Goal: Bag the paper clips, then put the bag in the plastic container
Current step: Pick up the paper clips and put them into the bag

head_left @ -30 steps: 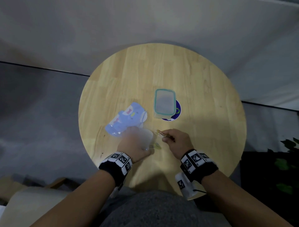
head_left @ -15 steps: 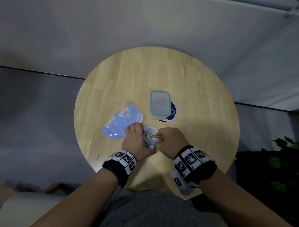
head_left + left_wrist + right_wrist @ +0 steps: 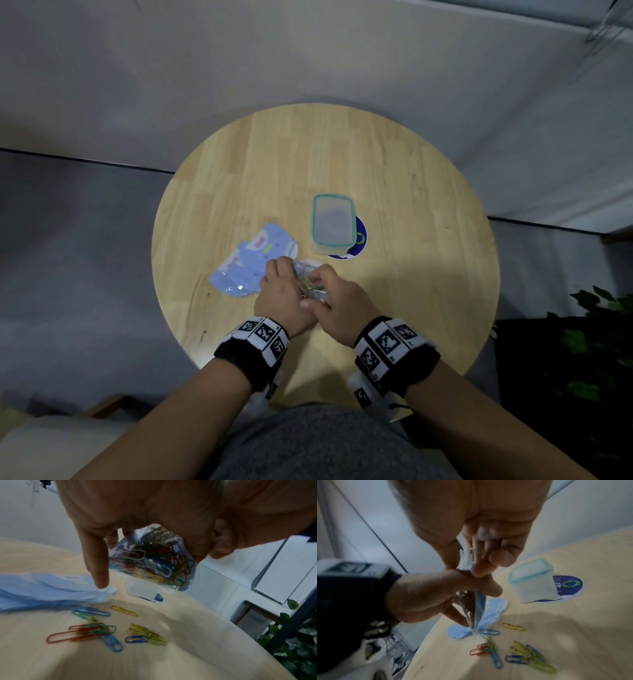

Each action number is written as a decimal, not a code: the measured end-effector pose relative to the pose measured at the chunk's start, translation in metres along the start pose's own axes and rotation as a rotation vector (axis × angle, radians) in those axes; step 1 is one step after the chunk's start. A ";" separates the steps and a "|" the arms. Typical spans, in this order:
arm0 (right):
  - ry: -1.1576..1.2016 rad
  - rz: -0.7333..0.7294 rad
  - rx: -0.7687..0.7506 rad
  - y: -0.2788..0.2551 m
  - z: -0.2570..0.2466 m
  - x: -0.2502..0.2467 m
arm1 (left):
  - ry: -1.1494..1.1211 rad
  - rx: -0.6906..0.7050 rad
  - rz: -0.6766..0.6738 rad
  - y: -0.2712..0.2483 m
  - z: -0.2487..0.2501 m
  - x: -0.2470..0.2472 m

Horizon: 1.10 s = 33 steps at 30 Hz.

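My left hand [image 3: 281, 291] grips a clear plastic bag [image 3: 154, 561] of coloured paper clips and holds it just above the table. My right hand [image 3: 334, 299] meets it at the bag's top edge and pinches a pale paper clip [image 3: 471, 555] between thumb and fingers. In the right wrist view the bag [image 3: 471, 605] hangs edge-on, its lower tip near the wood. Several loose paper clips [image 3: 102, 632] lie on the table under both hands. The plastic container [image 3: 332, 222], with a teal-rimmed lid on it, stands beyond the hands.
A light blue printed packet [image 3: 250, 263] lies flat left of the hands. The container sits partly on a round dark blue sticker [image 3: 359, 240]. The round wooden table [image 3: 411, 205] has its near edge at my wrists. Green plant leaves [image 3: 599, 325] are at the right.
A second ago my hands were apart, the right one holding clips beside the bag. They have come together, and the right hand's fingers now sit at the bag's top.
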State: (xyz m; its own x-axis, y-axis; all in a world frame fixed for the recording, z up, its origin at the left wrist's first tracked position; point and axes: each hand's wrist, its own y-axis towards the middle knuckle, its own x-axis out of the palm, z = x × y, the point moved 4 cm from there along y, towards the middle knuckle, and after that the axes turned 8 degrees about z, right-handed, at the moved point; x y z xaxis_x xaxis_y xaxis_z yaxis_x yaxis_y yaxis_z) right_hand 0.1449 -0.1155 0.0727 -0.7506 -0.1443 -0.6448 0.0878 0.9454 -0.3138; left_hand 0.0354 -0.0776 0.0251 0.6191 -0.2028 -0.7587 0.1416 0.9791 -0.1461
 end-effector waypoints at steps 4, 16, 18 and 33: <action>0.016 0.209 -0.139 0.002 -0.002 -0.008 | -0.073 -0.051 0.016 -0.001 0.006 0.000; 0.305 0.217 -0.072 0.008 0.029 -0.040 | -0.616 -0.141 -0.483 0.009 -0.006 -0.006; 0.272 0.179 -0.087 0.005 0.031 -0.040 | -0.637 -0.125 -0.569 0.006 0.000 -0.009; 0.013 0.063 -0.122 0.007 0.018 -0.038 | -1.002 -0.364 -0.507 0.005 -0.006 -0.009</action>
State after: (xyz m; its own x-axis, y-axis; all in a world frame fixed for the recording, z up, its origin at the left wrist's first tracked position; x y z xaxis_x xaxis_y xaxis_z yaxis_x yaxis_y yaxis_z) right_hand 0.1861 -0.1082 0.0825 -0.7546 -0.0808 -0.6512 0.0550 0.9811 -0.1855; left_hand 0.0260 -0.0707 0.0277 0.9082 -0.3342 0.2520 0.4181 0.6970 -0.5825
